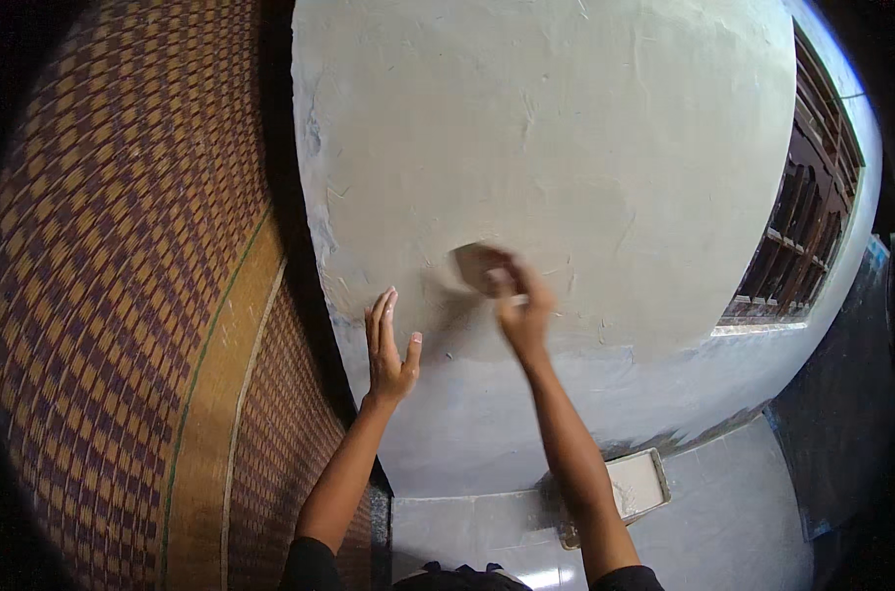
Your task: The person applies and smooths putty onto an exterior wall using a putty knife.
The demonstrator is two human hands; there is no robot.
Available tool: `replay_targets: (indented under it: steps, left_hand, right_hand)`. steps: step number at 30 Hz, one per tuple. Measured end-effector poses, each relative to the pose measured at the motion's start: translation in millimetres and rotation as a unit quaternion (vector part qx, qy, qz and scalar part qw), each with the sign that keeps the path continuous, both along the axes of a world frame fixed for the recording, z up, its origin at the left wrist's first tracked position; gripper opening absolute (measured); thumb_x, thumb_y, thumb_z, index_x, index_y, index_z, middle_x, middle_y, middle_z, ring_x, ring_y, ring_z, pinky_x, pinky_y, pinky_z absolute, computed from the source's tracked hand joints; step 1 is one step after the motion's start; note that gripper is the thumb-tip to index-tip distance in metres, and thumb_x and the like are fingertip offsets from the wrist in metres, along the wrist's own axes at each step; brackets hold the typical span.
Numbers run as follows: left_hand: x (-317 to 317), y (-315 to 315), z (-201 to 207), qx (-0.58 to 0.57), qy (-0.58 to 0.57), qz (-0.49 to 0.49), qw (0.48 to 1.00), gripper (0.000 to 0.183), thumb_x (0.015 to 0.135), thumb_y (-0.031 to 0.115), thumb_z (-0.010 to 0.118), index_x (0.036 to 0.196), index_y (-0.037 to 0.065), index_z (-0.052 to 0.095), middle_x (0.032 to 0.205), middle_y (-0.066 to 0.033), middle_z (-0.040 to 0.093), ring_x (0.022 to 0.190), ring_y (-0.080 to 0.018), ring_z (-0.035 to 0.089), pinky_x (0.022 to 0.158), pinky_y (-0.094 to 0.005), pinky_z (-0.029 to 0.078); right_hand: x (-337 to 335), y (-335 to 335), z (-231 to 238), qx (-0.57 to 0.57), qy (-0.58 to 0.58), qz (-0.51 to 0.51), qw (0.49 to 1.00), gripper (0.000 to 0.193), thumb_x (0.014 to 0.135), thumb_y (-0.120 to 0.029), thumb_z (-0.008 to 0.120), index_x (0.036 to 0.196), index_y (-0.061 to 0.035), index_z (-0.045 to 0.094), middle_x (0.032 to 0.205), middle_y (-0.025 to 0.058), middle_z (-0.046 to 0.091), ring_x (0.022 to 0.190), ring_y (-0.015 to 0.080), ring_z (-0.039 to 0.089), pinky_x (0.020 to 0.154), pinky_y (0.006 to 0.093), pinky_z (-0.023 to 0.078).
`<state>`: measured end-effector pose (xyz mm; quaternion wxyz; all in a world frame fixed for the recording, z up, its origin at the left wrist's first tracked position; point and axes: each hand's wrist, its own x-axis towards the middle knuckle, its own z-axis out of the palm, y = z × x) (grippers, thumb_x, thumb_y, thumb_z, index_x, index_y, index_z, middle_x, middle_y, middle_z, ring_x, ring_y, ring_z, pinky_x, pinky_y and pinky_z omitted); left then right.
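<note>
A tray (637, 485) of filler lies at five o'clock. A pad (474, 266) is gripped in the right hand (521, 305) against the wall (566, 128); the left hand (388, 345) rests open. The upper wall appears coated, the lower band bare.

Left hand (389, 345) raised, fingers (380, 317) straight, spread flat. Right hand (519, 300) raised higher, fingers curled closed.
</note>
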<state>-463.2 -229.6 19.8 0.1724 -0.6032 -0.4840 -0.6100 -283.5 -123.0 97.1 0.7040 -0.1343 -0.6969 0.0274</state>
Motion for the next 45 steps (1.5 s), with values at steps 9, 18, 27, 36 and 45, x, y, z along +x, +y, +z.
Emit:
replay_targets:
  steps: [9, 18, 27, 36, 45]
  left_hand:
    - [-2, -2, 1, 0.016, 0.004, -0.005, 1.000, 0.063, 0.090, 0.024, 0.052, 0.144, -0.003, 0.034, 0.147, -0.0214, 0.037, 0.137, -0.0370, 0.034, 0.116, -0.0508, 0.019]
    - [12, 8, 2, 0.024, -0.021, -0.039, 0.999, 0.062, 0.092, 0.026, 0.052, 0.143, -0.004, 0.034, 0.146, -0.0224, 0.038, 0.135, -0.0377, 0.035, 0.114, -0.0509, 0.021]
    - [15, 7, 1, 0.014, -0.017, -0.028, 0.999, 0.061, 0.091, 0.024, 0.052, 0.143, -0.004, 0.035, 0.147, -0.0220, 0.037, 0.136, -0.0372, 0.034, 0.115, -0.0512, 0.019]
    - [9, -1, -5, 0.003, -0.024, -0.038, 0.999, 0.062, 0.091, 0.023, 0.051, 0.144, -0.003, 0.034, 0.148, -0.0199, 0.036, 0.138, -0.0356, 0.032, 0.117, -0.0520, 0.015]
    - [31, 17, 4, 0.001, -0.009, -0.047, 0.999, 0.064, 0.090, 0.026, 0.052, 0.144, -0.003, 0.033, 0.147, -0.0204, 0.037, 0.137, -0.0362, 0.034, 0.116, -0.0519, 0.016]
  right_hand:
    - [50, 1, 58, -0.148, 0.296, -0.014, 0.944, 0.017, 0.096, -0.009, 0.058, 0.099, 0.0064, 0.065, 0.090, 0.0123, 0.069, 0.080, 0.0203, 0.067, 0.071, 0.0299, 0.054]
    - [-15, 12, -6, -0.109, -0.036, -0.046, 0.992, 0.021, 0.088, -0.005, 0.063, 0.108, 0.0005, 0.066, 0.093, 0.0148, 0.071, 0.088, 0.0234, 0.070, 0.073, 0.0345, 0.053]
    - [30, 7, -36, -0.120, 0.045, -0.005, 0.992, 0.019, 0.088, -0.009, 0.068, 0.102, 0.0022, 0.067, 0.088, 0.0165, 0.070, 0.077, 0.0203, 0.068, 0.069, 0.0303, 0.052]
    - [104, 24, -34, -0.192, 0.273, -0.066, 0.940, 0.019, 0.094, -0.007, 0.060, 0.109, 0.0043, 0.064, 0.101, 0.0140, 0.069, 0.086, 0.0197, 0.066, 0.079, 0.0328, 0.053]
    - [2, 8, -98, -0.136, -0.022, 0.009, 0.990, 0.022, 0.084, -0.008, 0.072, 0.102, 0.0033, 0.066, 0.086, 0.0171, 0.070, 0.076, 0.0203, 0.069, 0.070, 0.0302, 0.053]
